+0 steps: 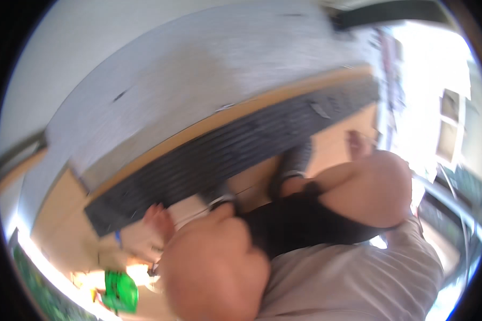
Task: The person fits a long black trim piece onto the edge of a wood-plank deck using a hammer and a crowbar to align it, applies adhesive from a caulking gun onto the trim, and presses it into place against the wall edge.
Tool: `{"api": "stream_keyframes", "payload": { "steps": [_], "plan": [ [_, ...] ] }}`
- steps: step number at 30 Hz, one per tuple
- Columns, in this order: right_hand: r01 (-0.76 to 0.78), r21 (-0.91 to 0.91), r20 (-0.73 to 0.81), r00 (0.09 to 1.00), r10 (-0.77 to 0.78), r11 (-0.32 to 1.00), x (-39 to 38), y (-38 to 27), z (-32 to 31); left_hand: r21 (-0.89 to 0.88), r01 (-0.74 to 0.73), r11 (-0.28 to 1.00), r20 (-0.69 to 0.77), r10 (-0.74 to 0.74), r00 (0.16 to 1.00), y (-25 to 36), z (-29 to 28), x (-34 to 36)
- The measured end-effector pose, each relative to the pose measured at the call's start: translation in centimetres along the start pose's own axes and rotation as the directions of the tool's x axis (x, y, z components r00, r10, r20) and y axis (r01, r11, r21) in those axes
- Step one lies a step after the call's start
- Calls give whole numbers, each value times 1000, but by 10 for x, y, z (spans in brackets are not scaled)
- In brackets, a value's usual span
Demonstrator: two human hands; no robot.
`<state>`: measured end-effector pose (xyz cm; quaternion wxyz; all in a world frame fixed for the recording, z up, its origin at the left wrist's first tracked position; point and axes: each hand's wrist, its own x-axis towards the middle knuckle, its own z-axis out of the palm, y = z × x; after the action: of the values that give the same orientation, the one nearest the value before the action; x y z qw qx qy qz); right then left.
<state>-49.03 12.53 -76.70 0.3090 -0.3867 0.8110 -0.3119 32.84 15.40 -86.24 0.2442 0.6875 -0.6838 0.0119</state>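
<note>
Past my bare left knee, my left hand (159,220) hangs low near the tan floor, close to the end of a dark ribbed mat (198,171). Its fingers look stretched apart, with nothing visible in them. Beyond the other knee, my right hand (358,143) is over the floor near the mat's far right part. Motion blurs its fingers, so their position and anything in them stay unclear. Black cloth (305,222) spans between my knees below a grey shirt (353,283). My feet, in dark footwear (291,166), are at the mat's near edge.
A wooden edge strip (241,109) runs along the mat's far side, before a worn grey surface (198,69). A bright green bag (120,291) lies at the lower left. Strong light comes in at the right, near pale shelving (448,136) and a rail (457,208).
</note>
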Motion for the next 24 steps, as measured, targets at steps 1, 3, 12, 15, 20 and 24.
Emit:
{"api": "stream_keyframes", "payload": {
  "steps": [1,3,12,15,20,24],
  "plan": [
    [-51,142,-108,992,66,989,-15,3,3,52,-1,999,16,0,1000,1,5,0],
    [209,-500,0,971,-241,840,-40,-83,73,236,-167,957,98,147,984,18,-35,42],
    [455,-695,130,841,-525,557,-3,-93,62,368,-199,908,82,182,980,24,-24,64],
    [441,-735,166,854,-494,516,16,-49,93,326,-219,920,113,192,975,10,-49,68],
    [480,-784,196,793,-577,394,59,3,31,189,-194,963,105,177,979,64,-34,87],
    [485,-791,171,760,-628,372,69,-18,51,178,-188,966,109,170,979,75,-41,96]
  ]
}}
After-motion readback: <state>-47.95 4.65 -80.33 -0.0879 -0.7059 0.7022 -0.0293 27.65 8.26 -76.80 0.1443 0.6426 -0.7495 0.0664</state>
